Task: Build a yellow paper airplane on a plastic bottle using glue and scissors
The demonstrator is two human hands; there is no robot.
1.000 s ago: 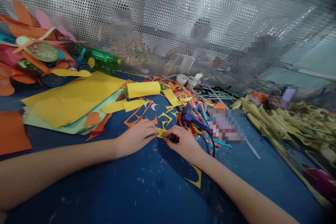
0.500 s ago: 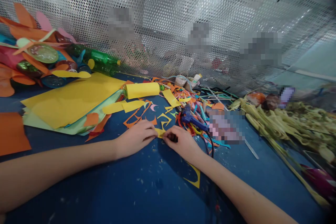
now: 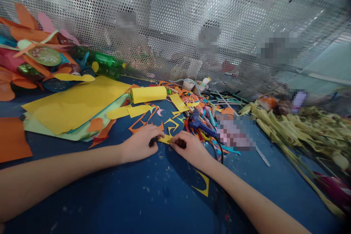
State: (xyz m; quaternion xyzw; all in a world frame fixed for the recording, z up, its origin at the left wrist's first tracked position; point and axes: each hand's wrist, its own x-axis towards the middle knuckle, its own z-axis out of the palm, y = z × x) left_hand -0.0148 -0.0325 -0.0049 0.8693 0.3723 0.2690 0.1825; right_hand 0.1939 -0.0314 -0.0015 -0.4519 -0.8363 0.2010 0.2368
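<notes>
A small yellow paper piece lies between my two hands, just above the blue table. My right hand pinches its right end between thumb and fingers. My left hand is at its left end, fingertips touching or very near it, with the thumb apart from the fingers and a dark gap between. Curved yellow paper scraps and orange cut-out scraps lie just beyond. A blue glue gun rests beyond my right hand. Another yellow offcut lies beside my right forearm.
A green bottle wrapped in yellow paper lies ahead. Stacked coloured sheets and bottles with paper petals are at left. Mixed paper scraps and dried husks spread to the right. Behind stands a perforated metal panel, with people beyond it.
My left thumb has moved down away from the fingers, opening a gap and baring more of the yellow paper piece. My right hand has stayed in place, still pinching it.
</notes>
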